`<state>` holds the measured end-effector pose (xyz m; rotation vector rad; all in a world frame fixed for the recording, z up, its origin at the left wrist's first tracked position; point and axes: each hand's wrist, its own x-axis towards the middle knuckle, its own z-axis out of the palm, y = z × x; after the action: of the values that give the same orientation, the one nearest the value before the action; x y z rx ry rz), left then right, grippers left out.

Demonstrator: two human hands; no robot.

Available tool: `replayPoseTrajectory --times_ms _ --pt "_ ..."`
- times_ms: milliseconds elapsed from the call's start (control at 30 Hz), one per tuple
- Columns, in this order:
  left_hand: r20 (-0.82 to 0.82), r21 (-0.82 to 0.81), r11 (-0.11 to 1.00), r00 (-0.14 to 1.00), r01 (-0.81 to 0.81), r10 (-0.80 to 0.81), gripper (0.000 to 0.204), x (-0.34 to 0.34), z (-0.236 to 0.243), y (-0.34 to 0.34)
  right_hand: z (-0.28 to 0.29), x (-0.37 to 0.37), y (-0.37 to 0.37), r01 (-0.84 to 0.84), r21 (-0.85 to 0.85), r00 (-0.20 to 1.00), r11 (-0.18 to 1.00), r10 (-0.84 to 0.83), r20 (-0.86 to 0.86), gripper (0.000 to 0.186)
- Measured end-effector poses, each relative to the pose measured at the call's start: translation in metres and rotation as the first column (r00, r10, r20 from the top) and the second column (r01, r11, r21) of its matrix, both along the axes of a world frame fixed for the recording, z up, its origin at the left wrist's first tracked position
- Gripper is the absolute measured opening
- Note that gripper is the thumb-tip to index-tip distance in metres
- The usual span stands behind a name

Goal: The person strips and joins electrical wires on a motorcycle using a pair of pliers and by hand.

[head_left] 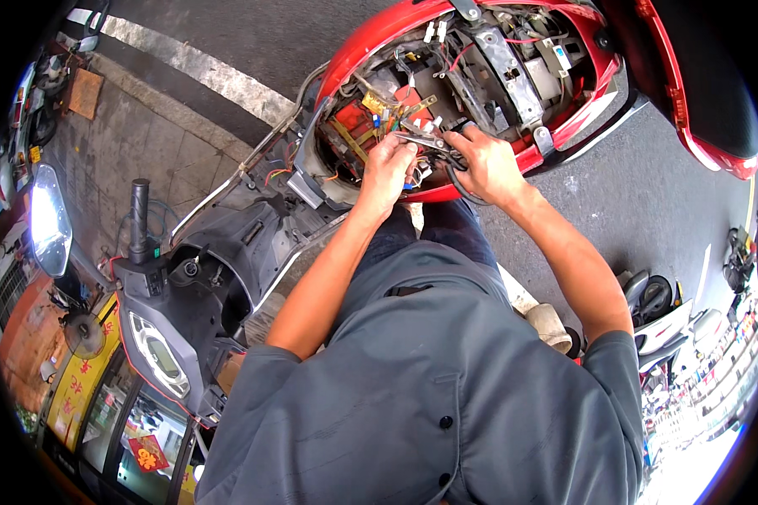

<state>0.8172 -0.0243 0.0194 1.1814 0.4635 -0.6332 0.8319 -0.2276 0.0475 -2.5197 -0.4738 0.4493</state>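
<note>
Asphalt street (594, 206) behind, right hand (490, 167) closed round pliers (429, 141) just inside the near edge of the red scooter body (364, 49), left hand (387, 168) at their tips (can't tell its grip), best keep jaws square, clear of neighbouring wires (389, 121).

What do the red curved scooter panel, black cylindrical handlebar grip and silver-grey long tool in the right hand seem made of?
Red curved scooter panel: probably glossy painted plastic, by its smooth highlights, though metal is possible.
Black cylindrical handlebar grip: likely matte rubber, since it reflects little light.
Silver-grey long tool in the right hand: apparently bare metal, from its sheen.
</note>
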Motion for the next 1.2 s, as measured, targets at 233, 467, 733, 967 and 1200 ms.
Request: replayPoseTrajectory --times_ms 233,467,733,967,1200 --pt "-0.043 -0.079 0.997 0.999 0.006 -0.010 0.011 -0.002 -0.004 0.009 -0.002 0.027 -0.014 -0.059 0.224 0.910 0.973 0.145 -0.387 0.053" --pt "-0.060 -0.152 0.988 0.998 -0.017 0.008 0.010 -0.002 -0.007 0.014 -0.001 0.053 -0.020 0.212 0.279 0.468 0.937 0.153 -0.870 0.052" --pt "0.002 -0.115 0.993 1.000 0.005 -0.005 0.012 -0.010 -0.012 0.014 -0.017 0.027 -0.017 0.034 0.302 0.901 0.953 0.101 -0.421 0.051" --pt "0.011 -0.101 0.995 1.000 0.018 -0.017 0.016 -0.013 -0.012 0.016 0.004 0.010 -0.006 -0.155 -0.058 0.966 0.986 0.163 0.202 0.053" --pt "0.012 -0.106 0.994 1.000 -0.011 0.012 0.015 -0.013 -0.006 0.021 0.001 0.016 -0.003 -0.200 -0.036 0.966 0.979 0.203 0.162 0.045"
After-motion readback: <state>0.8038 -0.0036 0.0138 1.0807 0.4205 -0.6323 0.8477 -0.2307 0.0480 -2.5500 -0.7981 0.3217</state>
